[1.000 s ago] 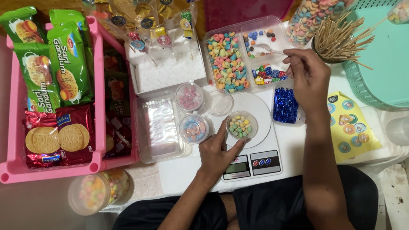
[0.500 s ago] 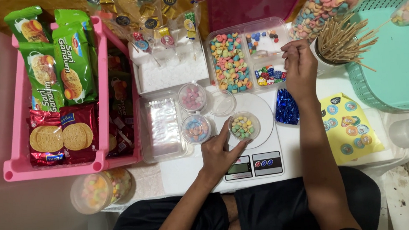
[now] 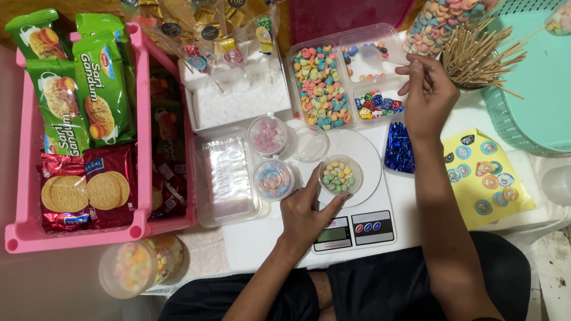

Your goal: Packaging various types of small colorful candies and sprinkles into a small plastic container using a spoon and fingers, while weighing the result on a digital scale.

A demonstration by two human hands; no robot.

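1. Head view: the left hand [image 3: 306, 213] rests on the kitchen scale [image 3: 350, 203], thumb and fingers [image 3: 314, 182] spread loosely against the side of a small clear cup [image 3: 340, 175]. This grip touches the cup without closing around it.
2. The small clear cup stands on the round white platform of the scale and contains pastel candy pieces.
3. The right hand [image 3: 428, 93] hovers over the divided clear tray [image 3: 347, 82], above its right-hand compartments. Its fingertips are pinched together on a thin object; what that object is cannot be told.
4. Two further filled cups [image 3: 270, 158] and one empty cup [image 3: 311, 143] stand just left of the scale.
5. A bundle of wooden skewers [image 3: 482, 56] lies just beside the right hand, next to a teal basket [image 3: 555, 88].
6. A pink crate [image 3: 89, 134] of biscuit packets sits at the far left of the table [image 3: 257, 239].
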